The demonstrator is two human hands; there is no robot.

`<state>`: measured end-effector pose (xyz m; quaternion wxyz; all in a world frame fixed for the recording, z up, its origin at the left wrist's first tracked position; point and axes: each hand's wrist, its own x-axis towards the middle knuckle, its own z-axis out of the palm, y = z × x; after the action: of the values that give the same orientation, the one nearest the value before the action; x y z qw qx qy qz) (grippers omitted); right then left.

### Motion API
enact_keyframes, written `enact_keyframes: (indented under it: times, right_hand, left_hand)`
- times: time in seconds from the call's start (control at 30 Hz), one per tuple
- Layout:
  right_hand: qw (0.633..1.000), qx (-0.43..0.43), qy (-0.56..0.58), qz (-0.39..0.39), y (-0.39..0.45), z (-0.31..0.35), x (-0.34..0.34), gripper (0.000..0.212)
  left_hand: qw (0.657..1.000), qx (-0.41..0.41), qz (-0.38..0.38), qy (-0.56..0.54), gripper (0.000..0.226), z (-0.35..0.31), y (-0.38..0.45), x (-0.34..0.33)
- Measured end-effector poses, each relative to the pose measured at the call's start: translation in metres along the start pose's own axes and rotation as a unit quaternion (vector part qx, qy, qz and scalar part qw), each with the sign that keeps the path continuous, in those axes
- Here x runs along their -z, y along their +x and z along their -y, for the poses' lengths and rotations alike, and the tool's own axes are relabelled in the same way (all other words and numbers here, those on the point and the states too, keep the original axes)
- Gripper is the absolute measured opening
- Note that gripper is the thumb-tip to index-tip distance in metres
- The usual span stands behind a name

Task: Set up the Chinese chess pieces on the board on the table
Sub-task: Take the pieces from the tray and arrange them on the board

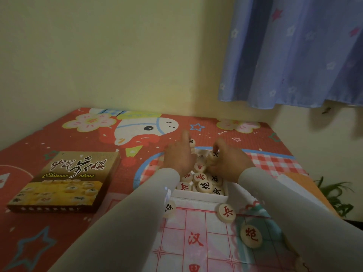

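Observation:
A white open box (200, 195) holds several round wooden chess pieces (205, 185) with red or black characters. Both hands reach into it. My left hand (179, 157) pinches a black-marked piece (191, 142) between its raised fingers at the box's far edge. My right hand (228, 161) curls round a few pieces (213, 156) over the box. The paper board (204, 240) with red lines lies in front of the box. On it lie a red piece (226, 213), another red piece (251, 236) and a black piece (169, 208) partly hidden by my left sleeve.
The box lid (64, 181), printed "Chinese chess", lies to the left on the red cartoon tablecloth (64, 228). A yellow wall backs the table and a blue curtain (294, 50) hangs at upper right. A green plant (335, 195) stands beyond the table's right edge.

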<state>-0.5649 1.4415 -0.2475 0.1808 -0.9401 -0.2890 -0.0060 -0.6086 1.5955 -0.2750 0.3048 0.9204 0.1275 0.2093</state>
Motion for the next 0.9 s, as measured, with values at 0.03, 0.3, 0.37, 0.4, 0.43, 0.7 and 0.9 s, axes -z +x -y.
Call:
enact_keyframes:
  times: [0.03, 0.3, 0.37, 0.4, 0.43, 0.7, 0.9]
  right_hand:
    - [0.999, -0.003, 0.047, -0.012, -0.001, -0.003, 0.002, 0.036]
    - [0.941, 0.02, 0.334, -0.043, -0.013, 0.022, 0.046, 0.049]
    - [0.922, 0.028, 0.385, -0.012, -0.022, 0.033, 0.056, 0.049]
    - [0.92, 0.034, 0.391, 0.003, -0.028, 0.038, 0.061, 0.048]
    - [0.922, 0.039, 0.386, 0.016, -0.034, 0.044, 0.066, 0.047]
    - [0.932, 0.065, 0.347, 0.079, -0.08, 0.071, 0.084, 0.052]
    - [0.962, 0.086, 0.238, 0.105, -0.114, 0.095, 0.096, 0.046]
  left_hand:
    - [0.999, 0.009, 0.007, -0.041, 0.039, 0.002, 0.001, 0.003]
    - [0.694, 0.256, 0.055, -0.671, 0.048, -0.022, -0.021, 0.061]
    - [0.625, 0.279, 0.061, -0.726, 0.032, -0.022, -0.03, 0.065]
    - [0.603, 0.292, 0.06, -0.74, 0.025, -0.022, -0.034, 0.066]
    - [0.583, 0.305, 0.06, -0.751, 0.023, -0.024, -0.04, 0.07]
    - [0.705, 0.359, 0.065, -0.608, 0.016, -0.046, -0.076, 0.084]
    - [0.762, 0.353, 0.093, -0.534, 0.027, -0.066, -0.119, 0.096]
